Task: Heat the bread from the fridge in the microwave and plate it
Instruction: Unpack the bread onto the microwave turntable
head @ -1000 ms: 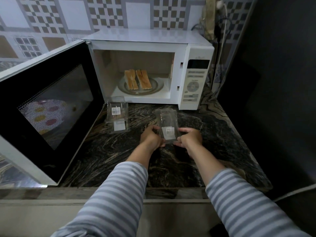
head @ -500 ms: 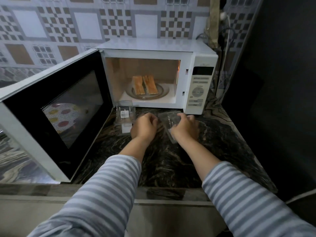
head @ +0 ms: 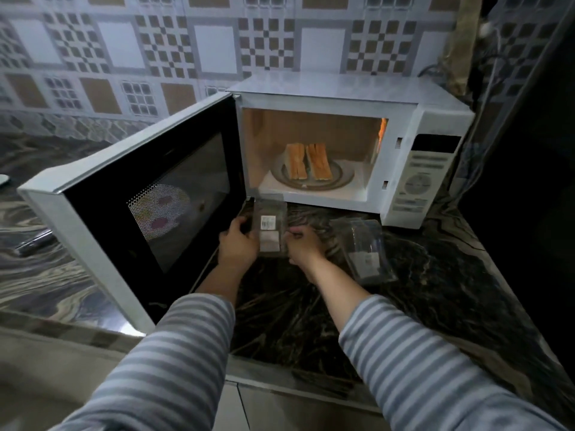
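Two bread pieces (head: 308, 161) lie side by side on the glass turntable (head: 342, 177) inside the white microwave (head: 342, 88), whose door (head: 149, 200) hangs wide open to the left. Just below the oven mouth, a clear plastic bread box with a white label (head: 270, 225) sits between my hands. My left hand (head: 238, 242) grips its left side and my right hand (head: 303, 244) grips its right side. A second clear plastic box (head: 367, 250) lies flat on the dark marble counter (head: 435, 275) to the right, untouched.
The microwave's control panel (head: 420, 178) faces me at right. A dark fridge side (head: 529, 150) walls off the right edge. Cables (head: 485, 73) hang behind the oven. A dark flat object (head: 32, 244) lies on the counter left of the door.
Both hands left the right-hand plastic box on the counter and moved left, closing on the labelled box below the oven mouth. The view shifted, showing more of the left counter.
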